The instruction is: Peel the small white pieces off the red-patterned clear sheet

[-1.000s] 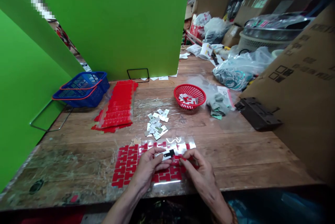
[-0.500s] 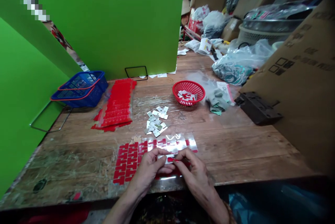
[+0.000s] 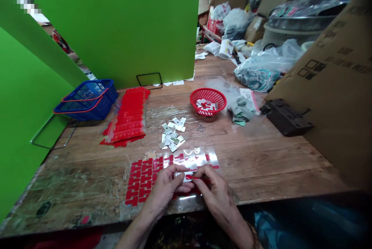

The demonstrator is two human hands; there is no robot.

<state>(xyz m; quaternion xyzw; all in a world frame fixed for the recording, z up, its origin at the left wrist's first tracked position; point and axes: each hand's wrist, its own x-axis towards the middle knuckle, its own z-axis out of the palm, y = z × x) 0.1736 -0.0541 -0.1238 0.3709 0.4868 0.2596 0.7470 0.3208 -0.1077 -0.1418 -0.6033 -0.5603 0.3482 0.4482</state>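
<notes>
Between the fingers of my left hand [image 3: 167,184] is a small flat silvery-white plate [image 3: 180,178]. My right hand [image 3: 214,187] is closed in a pinch on a small red sticker [image 3: 188,177], which lies over the right end of the plate. I cannot tell how much of the sticker touches it. Under both hands lies a clear sheet of red stickers [image 3: 147,177], its right part bare in places and partly hidden by my hands. Just beyond the sheet is a loose pile of small metal plates [image 3: 172,135].
A red basket [image 3: 195,101] holds white-and-red pieces. Left of the pile stands a stack of red sheets [image 3: 129,113], beside a blue basket [image 3: 97,108]. A grey-green cloth [image 3: 240,110], a dark metal block [image 3: 286,117] and a cardboard box [image 3: 334,97] are at right. Green panels [image 3: 130,24] rise behind.
The view has shifted slightly. Both hands keep the same hold on the plate and the red sticker, with hardly any visible movement.
</notes>
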